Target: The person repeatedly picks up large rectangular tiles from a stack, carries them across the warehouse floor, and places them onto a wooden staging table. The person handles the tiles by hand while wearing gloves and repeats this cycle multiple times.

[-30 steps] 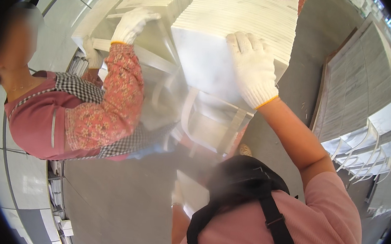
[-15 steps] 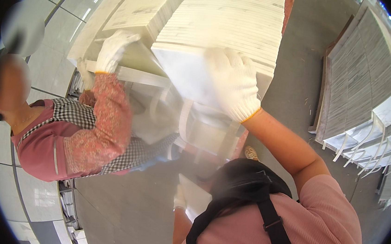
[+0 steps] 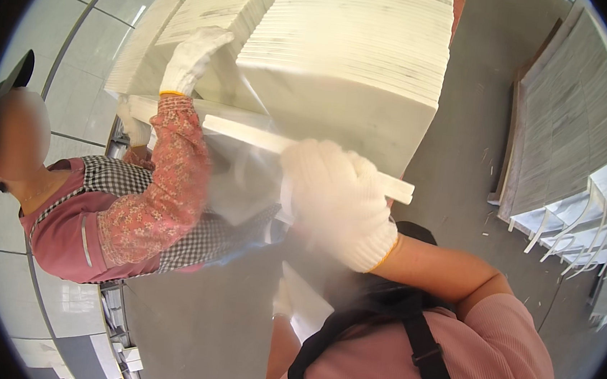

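My right hand (image 3: pixel 338 201), in a white knit glove, is closed over the top edge of a white tile (image 3: pixel 247 133). This tile stands on edge, apart from the front of a large stack of white stone tiles (image 3: pixel 345 41). My left hand (image 3: pixel 282 299), gloved too, is low beside my body, against the edge of another white tile (image 3: pixel 306 302); its fingers are partly hidden and look closed on that edge. At left, a co-worker's gloved hand (image 3: pixel 194 57) rests at the front of the neighbouring tile row (image 3: pixel 211 8). The co-worker's other glove (image 3: pixel 134 123) is lower, at a tile edge.
A co-worker (image 3: pixel 92 214) in a checked apron stands close on my left. To the right, a pallet of grey-white tiles (image 3: pixel 562 118) has loose white straps (image 3: pixel 567 234) at its near end. Grey floor (image 3: pixel 467 132) runs between the stacks. Large glossy panels (image 3: pixel 80 105) line the left side.
My right hand has drawn the tile off the stack's front, toward me. The co-worker's upper hand has moved slightly up and right. My left hand stays low with its tile.
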Demonstrator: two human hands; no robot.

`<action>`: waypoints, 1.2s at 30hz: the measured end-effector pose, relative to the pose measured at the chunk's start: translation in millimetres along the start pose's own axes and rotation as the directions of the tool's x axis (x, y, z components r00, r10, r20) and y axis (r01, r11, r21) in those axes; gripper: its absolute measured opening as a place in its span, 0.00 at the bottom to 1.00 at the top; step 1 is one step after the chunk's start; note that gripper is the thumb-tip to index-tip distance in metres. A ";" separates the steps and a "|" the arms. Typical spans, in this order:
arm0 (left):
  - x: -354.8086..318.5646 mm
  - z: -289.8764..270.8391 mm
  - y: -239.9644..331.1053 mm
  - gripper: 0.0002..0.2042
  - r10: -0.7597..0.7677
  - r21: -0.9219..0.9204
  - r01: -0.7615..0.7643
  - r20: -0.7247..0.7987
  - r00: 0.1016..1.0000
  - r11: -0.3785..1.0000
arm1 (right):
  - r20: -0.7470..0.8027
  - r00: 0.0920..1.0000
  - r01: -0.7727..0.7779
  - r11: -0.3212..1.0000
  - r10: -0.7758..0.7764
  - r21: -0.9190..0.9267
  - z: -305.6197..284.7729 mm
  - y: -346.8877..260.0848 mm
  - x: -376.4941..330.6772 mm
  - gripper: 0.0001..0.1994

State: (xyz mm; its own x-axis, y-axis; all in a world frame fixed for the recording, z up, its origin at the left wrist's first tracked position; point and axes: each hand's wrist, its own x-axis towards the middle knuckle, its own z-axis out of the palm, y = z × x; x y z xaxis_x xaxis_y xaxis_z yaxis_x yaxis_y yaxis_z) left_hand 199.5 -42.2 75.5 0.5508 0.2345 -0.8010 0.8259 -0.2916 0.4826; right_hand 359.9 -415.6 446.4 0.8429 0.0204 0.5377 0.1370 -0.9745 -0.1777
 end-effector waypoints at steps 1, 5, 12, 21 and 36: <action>-1.5 -1.5 -1.9 0.42 0.005 -0.005 -0.005 -0.004 1.000 1.000 | 0.036 0.999 0.018 0.999 -0.017 -0.038 1.4 -3.8 -4.0 0.21; -1.9 -12.9 -5.5 0.43 0.016 0.093 -0.010 -0.070 0.997 0.996 | -0.019 0.995 0.095 0.988 -0.098 -0.119 4.7 -10.7 -17.2 0.25; 9.4 -35.0 -17.7 0.44 0.159 0.376 -0.101 -0.127 0.979 0.921 | -0.054 0.997 0.055 0.993 -0.061 -0.106 4.7 7.7 -18.5 0.14; 5.0 -23.0 -11.4 0.46 0.008 0.472 0.016 -0.049 0.999 0.881 | -0.089 0.991 0.100 0.994 -0.096 0.040 -8.2 37.9 11.9 0.19; -42.1 -26.8 -38.9 0.50 0.029 0.232 -0.029 0.003 1.000 0.972 | 0.487 0.868 -0.274 0.913 0.100 0.302 12.1 2.4 -129.4 0.22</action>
State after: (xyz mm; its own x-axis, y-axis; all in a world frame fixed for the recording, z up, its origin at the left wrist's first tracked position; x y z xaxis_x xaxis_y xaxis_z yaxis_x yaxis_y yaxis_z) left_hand 147.4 -15.9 100.0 0.5742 0.2230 -0.7877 0.7589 -0.5058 0.4100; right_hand 257.5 -417.9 366.4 0.9984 0.0291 0.0477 0.0508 -0.8279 -0.5586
